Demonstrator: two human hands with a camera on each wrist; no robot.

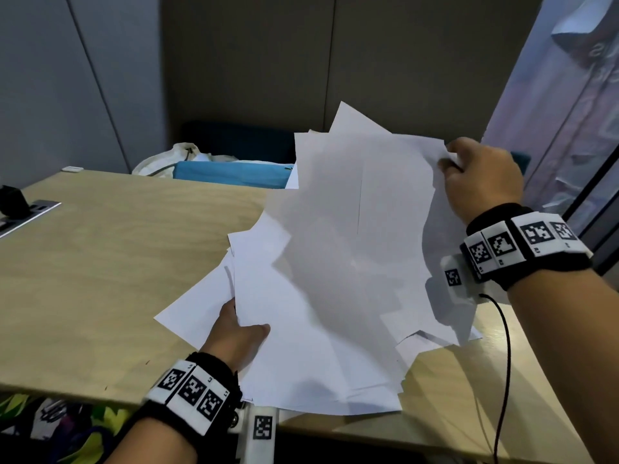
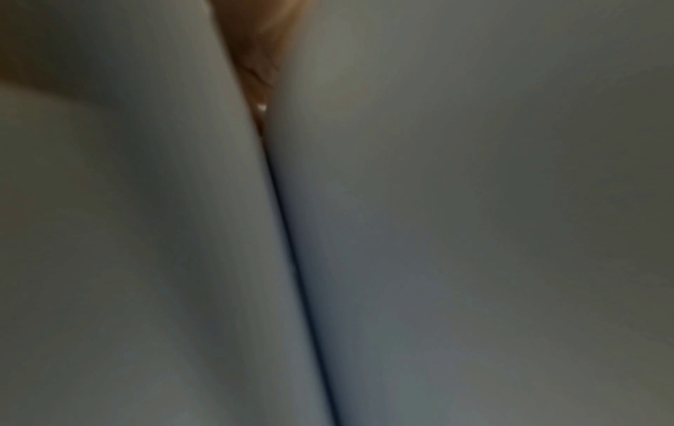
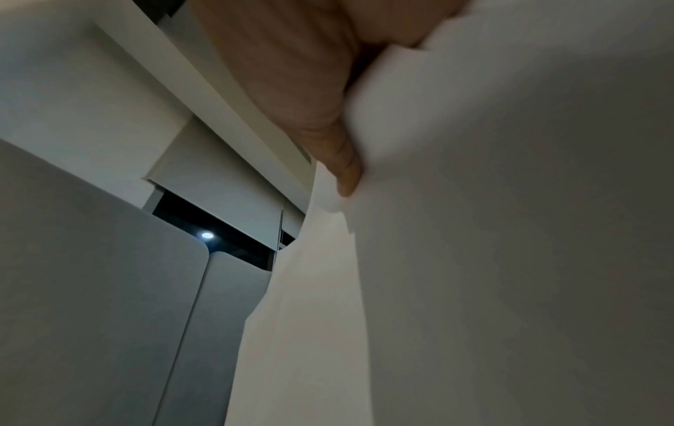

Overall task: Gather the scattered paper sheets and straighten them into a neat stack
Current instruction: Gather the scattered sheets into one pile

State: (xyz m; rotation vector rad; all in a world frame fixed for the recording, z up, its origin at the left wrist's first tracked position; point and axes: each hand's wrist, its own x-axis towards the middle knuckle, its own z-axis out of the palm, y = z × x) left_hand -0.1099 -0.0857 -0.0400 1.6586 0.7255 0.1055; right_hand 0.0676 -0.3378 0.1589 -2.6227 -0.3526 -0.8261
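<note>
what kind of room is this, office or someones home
Most likely an office or meeting room. The wooden desk has a built-in power socket panel set into its top, grey partition panels stand behind it, and loose white paper sheets are being gathered on it.

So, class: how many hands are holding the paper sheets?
2. The left hand grips the paper sheets at their near-left edge over the table; the right hand pinches the raised far-right corner.
</note>
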